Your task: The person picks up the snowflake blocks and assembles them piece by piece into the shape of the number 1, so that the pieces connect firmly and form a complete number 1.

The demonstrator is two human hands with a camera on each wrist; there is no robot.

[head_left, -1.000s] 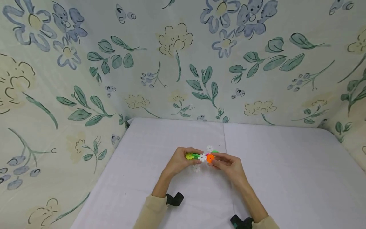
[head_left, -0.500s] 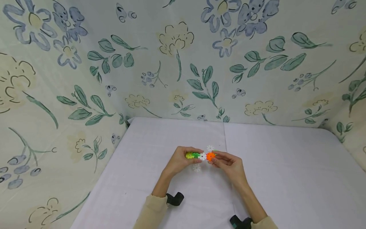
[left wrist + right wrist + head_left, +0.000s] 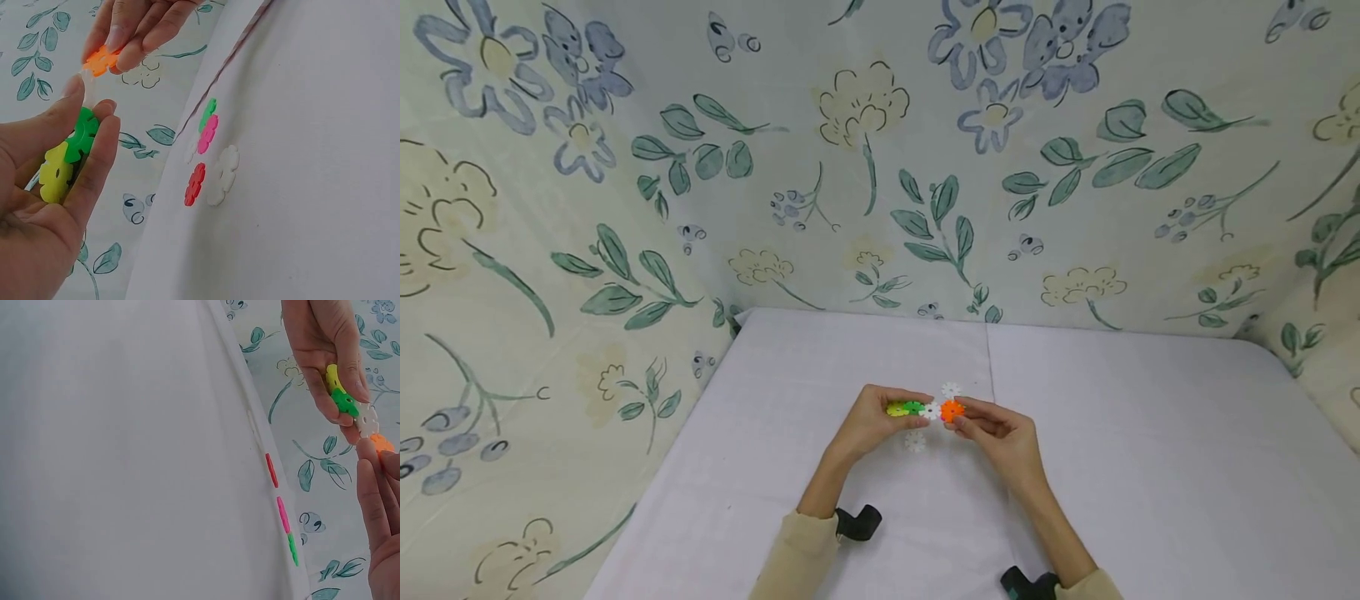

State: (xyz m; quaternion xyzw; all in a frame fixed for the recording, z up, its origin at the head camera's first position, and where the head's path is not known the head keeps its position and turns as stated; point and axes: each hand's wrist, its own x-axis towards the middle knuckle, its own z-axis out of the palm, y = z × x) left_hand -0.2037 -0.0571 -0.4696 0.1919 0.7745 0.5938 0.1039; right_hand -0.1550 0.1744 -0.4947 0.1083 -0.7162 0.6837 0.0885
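Observation:
My left hand (image 3: 867, 423) grips a short chain of flower-shaped plastic discs. In the left wrist view its yellow disc (image 3: 56, 173) lies low between thumb and fingers, with a green disc (image 3: 81, 134) joined above it. A white disc (image 3: 367, 419) extends from the green one past the fingertips. My right hand (image 3: 1013, 440) pinches an orange flower-shaped disc (image 3: 952, 411) between thumb and fingers, right at the white disc's edge. Fingers cover part of the orange disc. Both hands are close together over the table.
Loose discs lie on the white-covered table (image 3: 1150, 467) under the hands: green (image 3: 207, 115), pink (image 3: 208, 134), red (image 3: 194, 185) and several white ones (image 3: 230, 160). Floral cloth (image 3: 820, 200) stands behind the table and at its sides. A black device (image 3: 860, 522) is on the left wrist.
The orange disc has shifted up very slightly, and the pink disc glimpsed behind it earlier is now hidden. More of the green disc shows in the left hand. Both hands otherwise stay in place.

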